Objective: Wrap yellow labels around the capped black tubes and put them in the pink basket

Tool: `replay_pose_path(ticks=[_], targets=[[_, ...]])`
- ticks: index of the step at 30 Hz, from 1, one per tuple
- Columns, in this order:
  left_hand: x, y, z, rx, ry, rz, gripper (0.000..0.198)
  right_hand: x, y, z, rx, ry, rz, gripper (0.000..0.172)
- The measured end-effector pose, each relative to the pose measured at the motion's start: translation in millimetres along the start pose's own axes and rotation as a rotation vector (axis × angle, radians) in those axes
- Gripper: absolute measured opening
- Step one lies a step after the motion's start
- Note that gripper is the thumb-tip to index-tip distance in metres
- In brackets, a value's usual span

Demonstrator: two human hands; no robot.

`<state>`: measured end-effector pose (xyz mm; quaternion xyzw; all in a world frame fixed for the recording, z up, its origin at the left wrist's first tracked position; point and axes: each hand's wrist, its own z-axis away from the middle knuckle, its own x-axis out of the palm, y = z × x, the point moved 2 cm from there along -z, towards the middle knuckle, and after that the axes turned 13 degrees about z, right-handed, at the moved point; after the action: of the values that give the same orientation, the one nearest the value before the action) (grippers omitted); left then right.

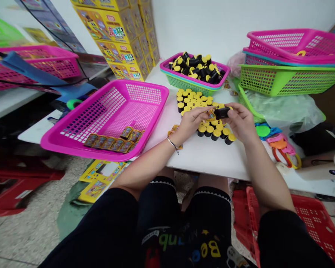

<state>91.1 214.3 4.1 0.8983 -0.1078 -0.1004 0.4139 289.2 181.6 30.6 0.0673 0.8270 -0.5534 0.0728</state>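
My left hand (191, 121) and my right hand (240, 121) meet over the white table (206, 156). Between their fingertips lies a small black cylinder (222, 112) on its side, with an orange printed label (210, 112) at its left end under my left fingers. Both hands are closed on it. Under and behind the hands stand several black cylinders with yellow caps (194, 100), upright in rows. A few orange labels (173, 131) lie by my left wrist.
A big pink basket (145, 89) at left holds several wrapped cylinders (114, 139). A pink-on-green basket (167, 67) behind holds loose black-and-yellow cylinders. Stacked pink and green baskets (290, 80) stand right. Yellow boxes (120, 37) rise at back. Red crates (309, 219) sit on the floor.
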Motion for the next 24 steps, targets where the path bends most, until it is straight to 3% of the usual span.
replay_pose_path(ticks=[8,15,21,24], targets=[[-3.0,-0.4,1.4,-0.048,-0.063,0.032,0.032,-1.9,-10.1,1.9,-0.048,0.024,0.147,0.04],[1.5,1.0,1.9,-0.073,-0.165,-0.009,0.034,1.1,-4.4,0.8,0.025,-0.022,0.161,0.036],[4.4,2.5,3.8,0.006,-0.184,0.02,0.074,5.9,-3.5,4.2,-0.003,-0.084,0.16,0.046],[2.9,3.9,5.1,0.059,-0.213,-0.078,0.072,5.0,-0.5,4.0,0.021,-0.079,0.179,0.047]])
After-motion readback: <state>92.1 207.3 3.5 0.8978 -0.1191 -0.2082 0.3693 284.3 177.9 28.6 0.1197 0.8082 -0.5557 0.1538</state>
